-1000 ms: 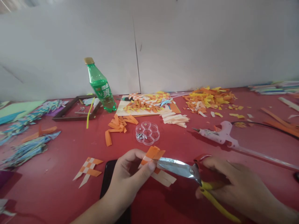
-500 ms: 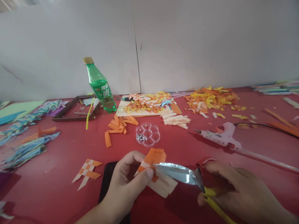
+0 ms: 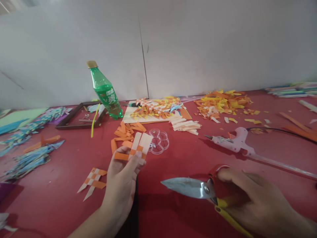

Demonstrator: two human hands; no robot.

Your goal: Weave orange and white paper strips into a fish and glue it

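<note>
Between the thumb and fingers of my left hand (image 3: 123, 181) is a woven paper piece (image 3: 139, 145) of orange and cream strips, its cream ends pointing up. My right hand (image 3: 257, 198) is wrapped round the handles of a pair of scissors (image 3: 188, 187), one handle red and one yellow. The blades are closed and point left, apart from the paper. A finished-looking woven paper fish (image 3: 92, 181) in the same colours lies on the table left of my left hand. A dark phone-like slab (image 3: 133, 211) is partly hidden under my left forearm.
A clear flower-shaped bead tray (image 3: 160, 142) sits behind the woven piece. At right lies a pink glue gun (image 3: 235, 143) with its cord. A green bottle (image 3: 106, 92) leans by a brown frame (image 3: 71, 115). Orange and yellow paper scraps (image 3: 223, 104) are heaped behind.
My left hand has lifted the woven piece up and left, away from the scissors, and turned it so the cream ends point up. The scissors' blades, earlier against the paper, are now free of it.
</note>
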